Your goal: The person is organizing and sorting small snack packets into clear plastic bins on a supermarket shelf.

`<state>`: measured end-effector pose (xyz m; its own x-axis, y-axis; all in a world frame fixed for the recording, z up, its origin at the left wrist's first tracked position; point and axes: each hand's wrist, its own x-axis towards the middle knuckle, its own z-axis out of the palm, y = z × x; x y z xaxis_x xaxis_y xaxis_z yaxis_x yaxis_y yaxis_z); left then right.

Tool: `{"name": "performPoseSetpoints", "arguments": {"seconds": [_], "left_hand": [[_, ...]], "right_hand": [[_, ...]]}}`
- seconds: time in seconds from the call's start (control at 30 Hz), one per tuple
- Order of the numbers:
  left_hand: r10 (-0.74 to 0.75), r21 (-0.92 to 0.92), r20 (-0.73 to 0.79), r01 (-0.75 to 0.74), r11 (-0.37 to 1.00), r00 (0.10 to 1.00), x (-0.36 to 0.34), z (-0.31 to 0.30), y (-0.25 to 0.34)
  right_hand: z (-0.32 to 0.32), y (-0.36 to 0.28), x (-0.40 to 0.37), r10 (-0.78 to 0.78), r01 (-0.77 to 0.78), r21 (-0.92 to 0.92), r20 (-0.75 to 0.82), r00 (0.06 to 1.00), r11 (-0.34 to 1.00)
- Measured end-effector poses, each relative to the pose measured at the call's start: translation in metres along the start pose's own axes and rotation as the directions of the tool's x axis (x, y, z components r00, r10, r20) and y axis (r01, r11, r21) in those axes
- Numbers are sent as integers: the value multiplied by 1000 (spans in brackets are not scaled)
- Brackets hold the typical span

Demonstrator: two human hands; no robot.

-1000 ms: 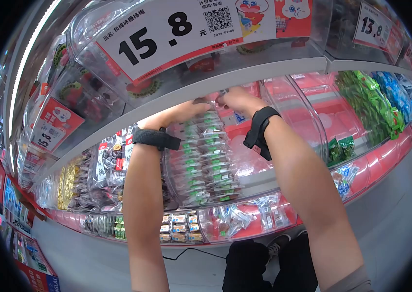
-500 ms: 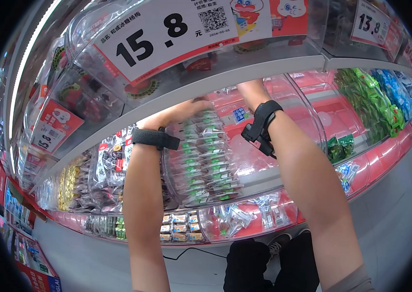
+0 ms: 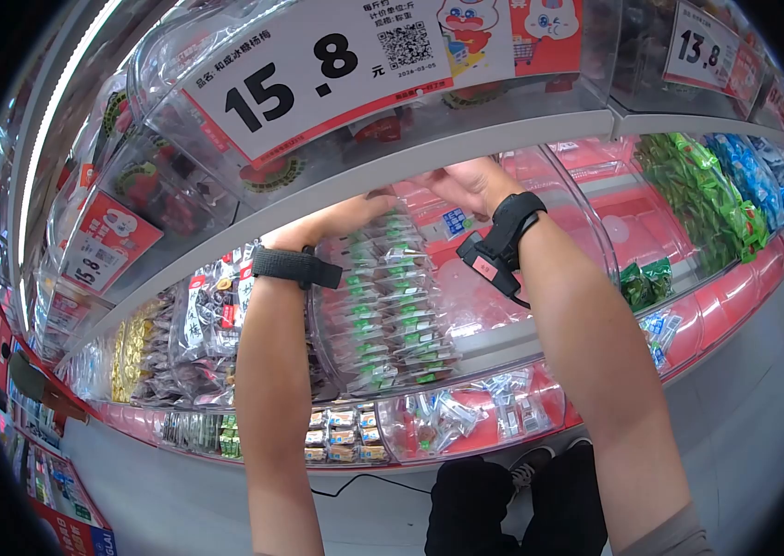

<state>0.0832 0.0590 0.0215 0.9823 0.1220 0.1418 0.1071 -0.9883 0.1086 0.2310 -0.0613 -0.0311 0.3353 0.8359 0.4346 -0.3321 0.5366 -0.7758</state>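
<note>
My left hand (image 3: 355, 213) lies at the far end of two rows of small clear packets (image 3: 398, 306) with green marks, touching the last ones. Its fingers are stretched out, their tips partly covered by the packets and the shelf edge. To its right, my right hand (image 3: 468, 188) hangs over the pink compartment floor, fingers bent and pointing left toward the rows. Whatever its fingertips hold, if anything, is too small and hidden to name. Just below that hand, a blue-and-white label or packet (image 3: 456, 221) lies on the floor of the compartment. Both wrists wear black straps.
A grey shelf edge (image 3: 540, 130) crosses just above my hands, with a price card (image 3: 318, 79) over it. Clear dividers (image 3: 586, 208) flank the compartment. Bagged snacks (image 3: 216, 310) lie left; green packets (image 3: 702, 199) lie right. A lower tier (image 3: 466, 412) holds small packets.
My right hand has come out from behind the shelf edge and moved toward the near left, closer to the packet rows. The left hand has stayed almost still at the rows' far end.
</note>
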Motion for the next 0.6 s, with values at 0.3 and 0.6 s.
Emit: {"name": "performPoseSetpoints", "arguments": {"seconds": [0.3, 0.6], "left_hand": [[11, -23, 8, -11, 1000, 1000, -3, -3, 5], [-40, -80, 53, 44, 996, 998, -3, -5, 10]], "right_hand": [[16, -2, -6, -41, -35, -332, -221, 975, 943], [30, -17, -17, -120, -163, -654, -365, 923, 739]]}}
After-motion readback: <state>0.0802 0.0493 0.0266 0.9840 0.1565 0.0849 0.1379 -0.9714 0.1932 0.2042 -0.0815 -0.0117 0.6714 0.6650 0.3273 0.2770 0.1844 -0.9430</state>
